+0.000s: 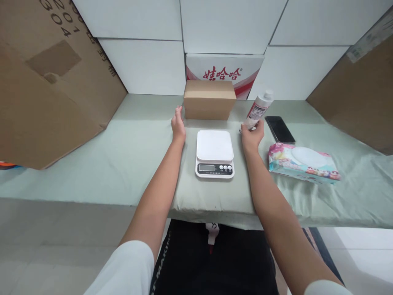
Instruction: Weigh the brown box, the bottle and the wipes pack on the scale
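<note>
In the head view, 2 bare arms reach forward over the green cloth [141,164], and their forearms lie on the 2 sides of the white scale [215,153]. The left hand [178,124] stands on its edge just beside the left end of the brown box [210,100]. Its fingers are extended, near to each other and pointing away from the body, and they hold nothing; whether they touch the box, I cannot tell. The right hand [252,135] is closed around the lower part of the white bottle [258,110]. This bottle is tilted, with its cap leaning to the right and away from the person. It is located to the right of the box, beyond the scale, and near the black phone [280,129]. The wipes pack [303,162] lies to the right of the right forearm.
</note>
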{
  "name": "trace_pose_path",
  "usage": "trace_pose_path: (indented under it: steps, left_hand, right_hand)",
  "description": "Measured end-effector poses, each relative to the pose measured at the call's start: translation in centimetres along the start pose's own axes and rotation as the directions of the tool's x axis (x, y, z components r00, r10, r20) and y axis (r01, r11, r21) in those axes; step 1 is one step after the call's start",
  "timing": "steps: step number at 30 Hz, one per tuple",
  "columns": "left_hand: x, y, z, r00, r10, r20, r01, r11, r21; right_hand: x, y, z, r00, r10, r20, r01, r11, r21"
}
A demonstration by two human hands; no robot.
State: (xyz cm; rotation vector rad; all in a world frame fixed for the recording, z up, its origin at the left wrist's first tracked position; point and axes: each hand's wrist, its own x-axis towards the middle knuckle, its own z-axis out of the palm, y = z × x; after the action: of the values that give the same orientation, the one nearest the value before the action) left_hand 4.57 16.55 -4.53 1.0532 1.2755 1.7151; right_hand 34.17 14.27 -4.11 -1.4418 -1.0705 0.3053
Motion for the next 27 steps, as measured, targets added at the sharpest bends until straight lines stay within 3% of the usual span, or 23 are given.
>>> trace_pose_path:
  steps: [9, 27]
  left_hand:
    - [0.2, -0.7, -0.1, 0.999, 0.050, 0.003, -0.050, 0.999, -0.010]
    - [-0.5, 0.1, 0.3, 1.000, 0.031, -0.002, -0.031, 0.999, -0.043]
  right_hand:
    - [0.6, 1.4, 0.5, 0.998, -0.066, -0.022, 0.066, 0.998, -0.002]
    - [0.9, 1.1, 0.8, 0.999, -0.034, 0.006, 0.034, 0.999, -0.023]
